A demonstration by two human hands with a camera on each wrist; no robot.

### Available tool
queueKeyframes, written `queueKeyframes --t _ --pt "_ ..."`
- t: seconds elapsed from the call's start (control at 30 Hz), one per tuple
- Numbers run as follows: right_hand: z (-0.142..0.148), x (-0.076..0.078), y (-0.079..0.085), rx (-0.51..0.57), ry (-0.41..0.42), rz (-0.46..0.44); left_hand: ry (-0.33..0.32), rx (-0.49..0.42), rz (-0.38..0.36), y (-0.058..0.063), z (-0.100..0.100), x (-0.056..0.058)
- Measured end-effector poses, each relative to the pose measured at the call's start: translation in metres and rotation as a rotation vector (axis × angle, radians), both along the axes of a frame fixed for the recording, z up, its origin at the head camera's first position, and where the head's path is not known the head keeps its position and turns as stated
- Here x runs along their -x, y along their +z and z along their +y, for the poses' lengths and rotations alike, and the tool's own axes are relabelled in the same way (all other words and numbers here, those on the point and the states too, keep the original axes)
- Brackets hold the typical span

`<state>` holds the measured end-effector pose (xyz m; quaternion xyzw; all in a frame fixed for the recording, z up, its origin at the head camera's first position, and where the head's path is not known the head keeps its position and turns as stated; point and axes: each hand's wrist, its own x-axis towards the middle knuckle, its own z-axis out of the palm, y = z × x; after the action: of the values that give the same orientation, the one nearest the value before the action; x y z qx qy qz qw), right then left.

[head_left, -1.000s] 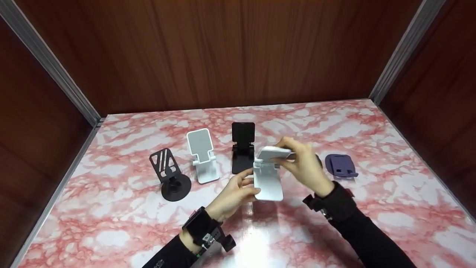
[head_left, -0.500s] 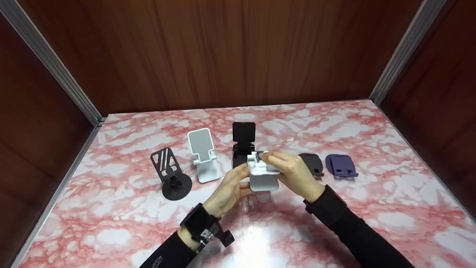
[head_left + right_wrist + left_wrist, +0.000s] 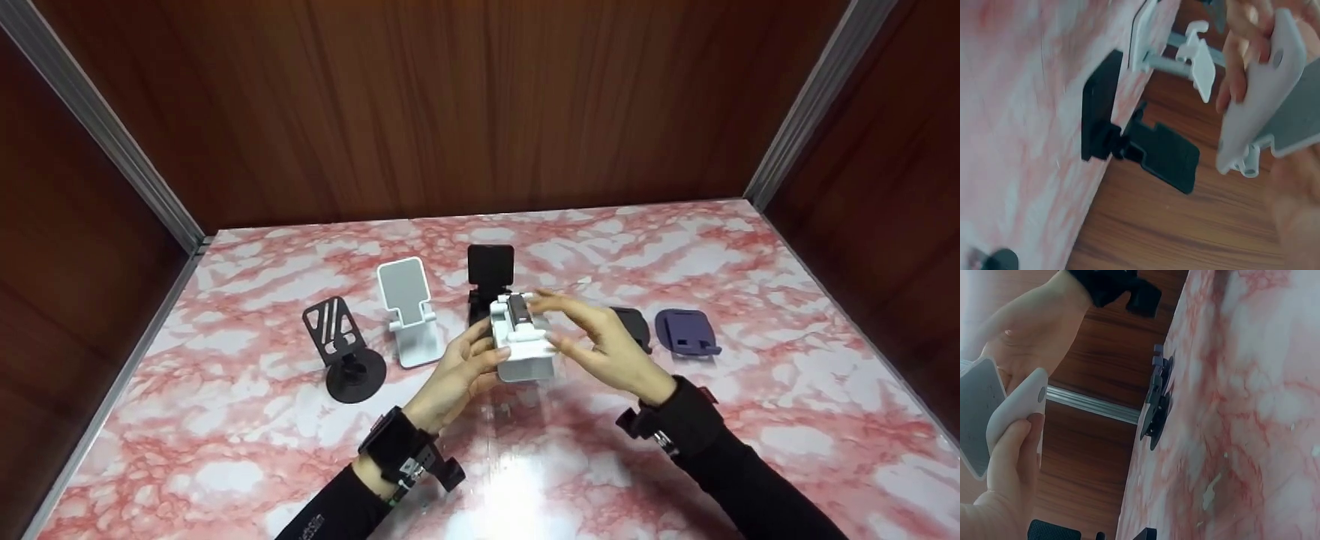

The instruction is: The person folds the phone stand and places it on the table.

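A white phone stand [image 3: 526, 366] with a grey-padded plate is held above the table, partly folded. My left hand [image 3: 469, 367] grips it from the left side, thumb on the near face and fingers behind. In the left wrist view, that hand's thumb and fingers [image 3: 1010, 455] close around the thick white base [image 3: 1019, 402]. My right hand [image 3: 607, 345] holds the stand's right side, thumb at the near corner and fingers at the far edge. In the right wrist view, the grey-padded plate [image 3: 1303, 112] stands angled away from the base; the right hand is blurred there.
Behind the hands stands an upright black phone stand [image 3: 491, 264]. To the left are a white one [image 3: 405, 289] and a black round-based one [image 3: 356, 375]. Folded black [image 3: 634, 326] and purple [image 3: 688, 334] stands lie right. Wood panels [image 3: 480, 112] border the marbled table [image 3: 247, 360].
The white phone stand's upper plate has swung down toward me, and the stand has tilted and shifted slightly left. The right hand's fingers have changed their hold and spread. The other stands stay put.
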<state>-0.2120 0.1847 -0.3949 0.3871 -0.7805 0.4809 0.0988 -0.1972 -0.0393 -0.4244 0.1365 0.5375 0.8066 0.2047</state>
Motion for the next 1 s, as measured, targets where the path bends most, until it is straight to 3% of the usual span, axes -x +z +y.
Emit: queueKeyframes --t 0.1,0.23,0.37,0.47,0.67,1.0 --pt "0.002 -0.002 -0.004 0.081 -0.043 -0.131 0.009 0.036 0.007 -0.001 0.000 0.000" --pt "0.006 -0.007 -0.006 0.107 -0.054 -0.379 0.020 0.073 0.027 -0.001 -0.001 -0.001" --pt "0.011 -0.011 -0.006 0.074 -0.004 -0.617 0.014 0.072 0.055 0.000 -0.002 -0.001" --pt "0.014 -0.011 -0.006 0.093 0.072 -0.725 0.003 0.064 0.064 0.002 -0.002 -0.001" --pt "0.015 -0.010 -0.007 0.168 0.149 -0.853 -0.010 0.048 0.075 0.003 -0.004 -0.001" --pt "0.011 -0.008 -0.014 0.183 0.115 -0.869 -0.023 0.014 0.077 -0.003 -0.003 0.000"
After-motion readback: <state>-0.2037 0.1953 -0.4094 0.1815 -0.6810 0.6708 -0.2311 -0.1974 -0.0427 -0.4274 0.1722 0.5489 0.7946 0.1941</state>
